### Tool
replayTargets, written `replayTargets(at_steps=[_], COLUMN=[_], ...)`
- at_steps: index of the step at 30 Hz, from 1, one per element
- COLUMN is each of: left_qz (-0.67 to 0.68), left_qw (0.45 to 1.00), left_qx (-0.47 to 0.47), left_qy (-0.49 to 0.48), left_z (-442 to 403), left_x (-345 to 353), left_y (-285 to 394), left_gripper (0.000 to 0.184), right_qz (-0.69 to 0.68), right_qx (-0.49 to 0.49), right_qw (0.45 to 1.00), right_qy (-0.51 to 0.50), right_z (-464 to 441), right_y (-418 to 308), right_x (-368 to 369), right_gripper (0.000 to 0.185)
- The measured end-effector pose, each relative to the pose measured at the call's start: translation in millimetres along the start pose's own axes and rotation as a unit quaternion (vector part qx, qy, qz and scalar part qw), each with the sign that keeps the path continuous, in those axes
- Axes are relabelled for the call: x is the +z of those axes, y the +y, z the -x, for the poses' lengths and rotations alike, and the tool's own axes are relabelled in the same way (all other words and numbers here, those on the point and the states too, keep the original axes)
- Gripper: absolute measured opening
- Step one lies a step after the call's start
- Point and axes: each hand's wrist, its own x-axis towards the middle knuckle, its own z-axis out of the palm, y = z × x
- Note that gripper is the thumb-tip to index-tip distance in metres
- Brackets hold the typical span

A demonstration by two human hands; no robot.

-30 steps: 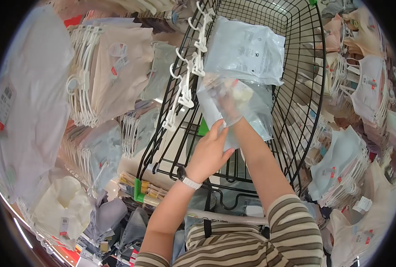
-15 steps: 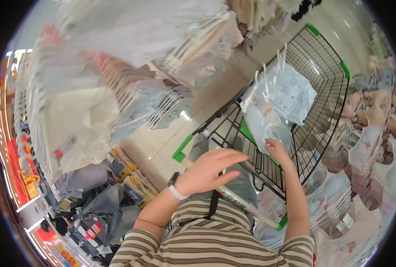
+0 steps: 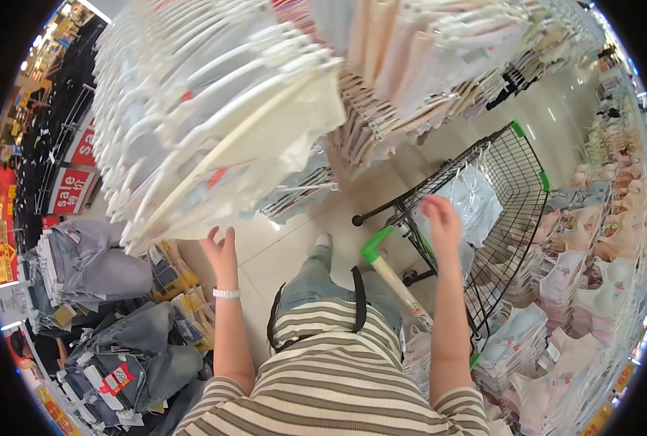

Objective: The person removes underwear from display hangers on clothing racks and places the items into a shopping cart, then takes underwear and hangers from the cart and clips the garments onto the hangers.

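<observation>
My left hand is raised just below the lower edge of a cream garment on a white hanger, its fingers apart. I cannot tell whether the fingertips touch the fabric. In front of the shopping cart, my right hand hangs in the air, fingers loosely bent and slightly blurred, with nothing visible in them. Inside the cart lie light-blue garments on white hangers, partly hidden behind the right hand. The cart's handle is beside my right forearm, apart from both hands.
Densely packed clothes on white hangers fill the upper left. Pastel undergarments line the right side. Folded jeans are stacked at lower left, near red sale signs. Tiled floor shows between racks and cart.
My left hand has gone from above the cart handle to the hanging clothes at left. My right hand has lifted off the garments in the cart. The view has swung left.
</observation>
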Motion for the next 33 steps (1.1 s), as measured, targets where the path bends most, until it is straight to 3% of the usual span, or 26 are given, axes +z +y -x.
replayTargets(at_steps=[2, 4, 5, 9, 15, 18, 23, 27, 30, 33], left_qz=[0.029, 0.0, -0.013, -0.121, -0.123, -0.112, -0.147, -0.202, -0.104, -0.064], left_qw=[0.998, 0.995, 0.989, 0.97, 0.964, 0.965, 0.944, 0.934, 0.968, 0.976], left_qx=[-0.022, 0.079, 0.13, 0.18, 0.191, 0.178, 0.244, 0.265, 0.183, 0.155], left_qy=[-0.046, -0.065, -0.074, -0.113, -0.141, -0.159, -0.168, -0.127, -0.14, -0.138], left_z=[-22.1, -46.5, -57.0, -53.9, -55.8, -58.9, -66.2, -75.0, -73.6, -70.7], left_x=[-8.2, -8.1, -8.2, -12.8, -9.7, -12.0, -12.2, -12.9, -16.8, -17.8], left_y=[-5.6, -48.0, -61.9, -32.7, -49.6, -42.3, -46.4, -70.9, -74.4, -72.5], left_gripper=[0.043, 0.038, 0.036, 0.03, 0.028, 0.031, 0.034, 0.041, 0.047, 0.047], right_qz=[0.086, 0.179, 0.194, 0.26, 0.243, 0.209, 0.245, 0.326, 0.37, 0.362], right_qx=[-0.042, -0.148, -0.156, -0.173, -0.081, -0.096, -0.147, -0.201, -0.215, -0.289], right_qw=[0.991, 0.959, 0.954, 0.922, 0.925, 0.932, 0.914, 0.881, 0.86, 0.869], right_qy=[-0.096, -0.16, -0.168, -0.229, -0.282, -0.281, -0.288, -0.279, -0.279, -0.175], right_z=[-9.0, -15.3, -15.3, -22.0, -29.4, -34.1, -53.5, -56.0, -53.5, -54.1], right_y=[-23.5, -27.6, -31.8, -18.7, 6.3, 14.6, 56.7, 34.9, 19.1, 22.6], right_x=[62.2, 116.3, 140.1, 209.3, 231.8, 235.1, 232.9, 227.8, 225.6, 214.0], right_gripper=[0.023, 0.03, 0.032, 0.036, 0.024, 0.02, 0.02, 0.02, 0.019, 0.019])
